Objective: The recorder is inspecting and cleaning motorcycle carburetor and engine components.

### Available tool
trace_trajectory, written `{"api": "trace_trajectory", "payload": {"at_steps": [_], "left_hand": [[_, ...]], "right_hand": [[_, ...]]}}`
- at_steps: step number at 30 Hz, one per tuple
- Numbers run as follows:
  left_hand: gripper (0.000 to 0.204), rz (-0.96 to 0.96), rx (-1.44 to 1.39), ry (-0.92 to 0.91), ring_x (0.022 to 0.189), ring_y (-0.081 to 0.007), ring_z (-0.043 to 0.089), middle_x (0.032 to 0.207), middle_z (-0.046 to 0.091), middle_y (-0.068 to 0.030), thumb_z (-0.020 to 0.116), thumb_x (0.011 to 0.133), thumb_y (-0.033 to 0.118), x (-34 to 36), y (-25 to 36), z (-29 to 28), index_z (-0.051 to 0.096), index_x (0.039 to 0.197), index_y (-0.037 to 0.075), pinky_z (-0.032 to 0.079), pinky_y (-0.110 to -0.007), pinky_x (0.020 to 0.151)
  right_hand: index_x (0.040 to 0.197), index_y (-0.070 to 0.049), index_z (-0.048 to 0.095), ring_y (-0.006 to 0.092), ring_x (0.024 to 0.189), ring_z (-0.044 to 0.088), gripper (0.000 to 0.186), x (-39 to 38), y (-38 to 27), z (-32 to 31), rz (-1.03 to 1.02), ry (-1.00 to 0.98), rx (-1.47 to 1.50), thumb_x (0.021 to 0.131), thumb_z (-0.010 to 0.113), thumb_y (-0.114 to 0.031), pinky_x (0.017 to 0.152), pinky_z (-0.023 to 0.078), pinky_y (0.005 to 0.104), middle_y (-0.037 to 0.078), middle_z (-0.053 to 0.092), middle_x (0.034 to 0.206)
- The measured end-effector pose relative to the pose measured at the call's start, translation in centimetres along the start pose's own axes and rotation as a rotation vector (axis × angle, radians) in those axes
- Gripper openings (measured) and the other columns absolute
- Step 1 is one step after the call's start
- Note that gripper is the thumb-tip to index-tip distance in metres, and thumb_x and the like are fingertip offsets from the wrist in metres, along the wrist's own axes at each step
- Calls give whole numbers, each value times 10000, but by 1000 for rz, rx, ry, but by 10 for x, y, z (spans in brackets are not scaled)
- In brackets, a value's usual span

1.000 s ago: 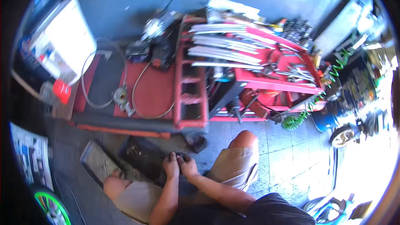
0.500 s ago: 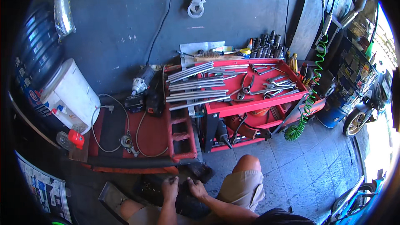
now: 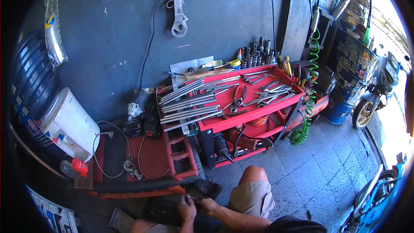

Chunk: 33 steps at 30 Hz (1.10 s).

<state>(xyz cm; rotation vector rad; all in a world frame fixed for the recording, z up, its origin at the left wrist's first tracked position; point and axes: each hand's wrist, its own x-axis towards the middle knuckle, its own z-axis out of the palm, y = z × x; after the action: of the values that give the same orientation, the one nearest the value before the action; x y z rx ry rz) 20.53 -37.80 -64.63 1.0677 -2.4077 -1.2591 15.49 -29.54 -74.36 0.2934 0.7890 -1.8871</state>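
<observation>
Clock centre: the two hands, twelve pointing straight away from the person.
Left hand [image 3: 187,208]: fingers bent and bunched toward the thumb; whether it pinches anything, I cannot tell.
Right hand [image 3: 208,206]: at three o'clock of the left hand and just beside it, fingers curled inward; its grip is too small and dark to tell.
Dark tray [image 3: 171,210]: at nine o'clock, just beside the left hand, with small shiny pieces [image 3: 160,210] in it.
Grey tray [image 3: 120,220]: beyond the dark tray, between eight and nine o'clock, partly cut off by the lower edge.
Red desk [image 3: 110,164]: at ten o'clock, bearing a looped cable [image 3: 122,175] and a small metal part [image 3: 130,167].
Power tool [image 3: 135,110]: at eleven o'clock, near the wall.
Red rack [image 3: 185,174]: close to twelve o'clock, with compartments along it.
Metal rods [image 3: 189,103]: at twelve o'clock, in bundles reaching over the left end of the red tool cart [image 3: 254,117].
Pliers [image 3: 238,102] and wrenches [image 3: 276,94]: toward one o'clock, on the cart's top tray.
Green coiled hose [image 3: 307,123]: at two o'clock, hanging beside the cart.
White container [image 3: 73,123]: at ten o'clock, well apart from the hands.
</observation>
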Motion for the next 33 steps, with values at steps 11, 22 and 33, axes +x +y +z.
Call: {"api": "trace_trajectory", "payload": {"at_steps": [11,22,33], "left_hand": [[486,-336,-129,54,992,-369,707,1025,729,-219,559,1000,490,21,-37,15,719,1061,35,533,-449,855],[420,-464,-326,6,958,-384,707,997,726,-235,617,990,393,-17,-45,40,674,1054,-19,527,-438,836],[401,-278,-217,-41,1005,-433,662,1075,667,-246,690,916,343,-15,-35,27,660,1115,-4,533,-469,894]], "right_hand": [[1012,-98,679,119,575,542,102,-44,-47,-5,-131,256,-547,969,654,-187,514,473,296,8,597,750],[1017,-27,669,155,737,628,133,-40,-29,5,-22,303,-551,964,594,-124,662,533,302,66,677,910],[1111,44,686,254,919,681,235,-23,-22,-1,-469,232,-1362,949,564,-75,833,536,391,171,730,1010]]}}
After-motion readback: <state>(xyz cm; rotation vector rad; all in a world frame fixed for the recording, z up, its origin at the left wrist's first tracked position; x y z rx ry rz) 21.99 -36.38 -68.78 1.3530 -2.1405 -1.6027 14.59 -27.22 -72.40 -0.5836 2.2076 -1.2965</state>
